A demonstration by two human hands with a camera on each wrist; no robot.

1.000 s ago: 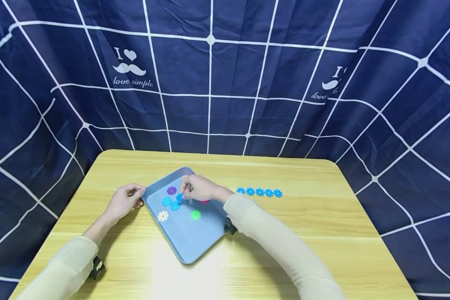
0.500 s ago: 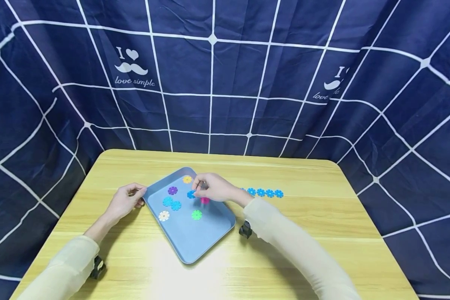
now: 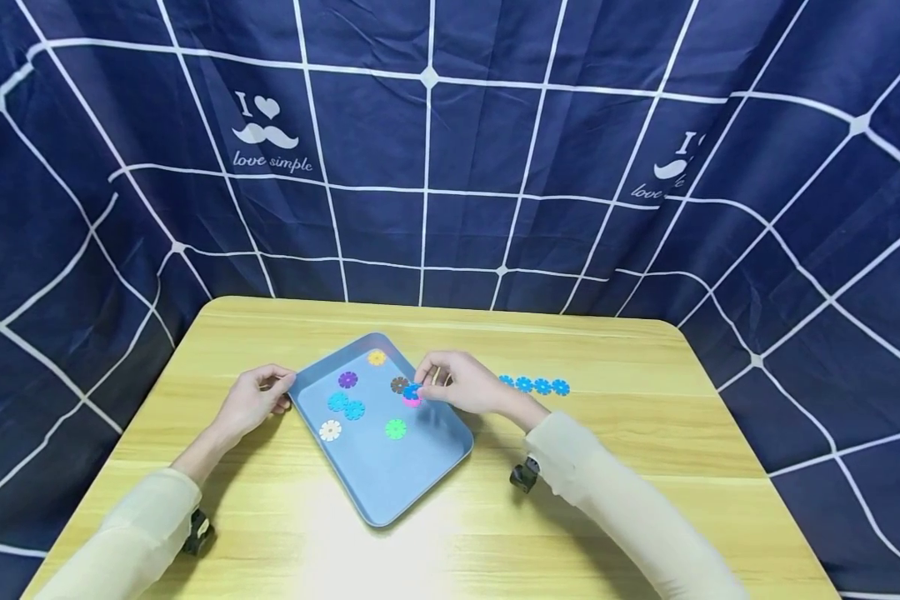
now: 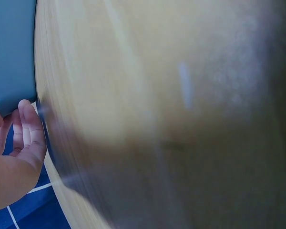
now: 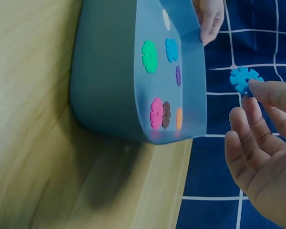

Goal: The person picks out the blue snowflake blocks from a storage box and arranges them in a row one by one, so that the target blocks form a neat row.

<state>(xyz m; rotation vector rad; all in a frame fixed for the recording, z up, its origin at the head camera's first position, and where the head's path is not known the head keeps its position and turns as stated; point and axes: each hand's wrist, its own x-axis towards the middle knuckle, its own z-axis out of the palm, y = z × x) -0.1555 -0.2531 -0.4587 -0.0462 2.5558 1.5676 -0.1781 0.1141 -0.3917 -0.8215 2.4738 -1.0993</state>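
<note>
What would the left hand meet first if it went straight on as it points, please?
Most likely the tray: the left hand points at its corner and seems to grip it, though exact contact is unclear.

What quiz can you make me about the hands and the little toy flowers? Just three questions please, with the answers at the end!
1. What colour is the flower that the right hand holds?
2. True or false: the brown flower lies beside the pink flower.
3. What is the left hand touching?
a) the row of flowers
b) the tray
c) the curtain

Key: 1. Blue. 2. True. 3. b.
</note>
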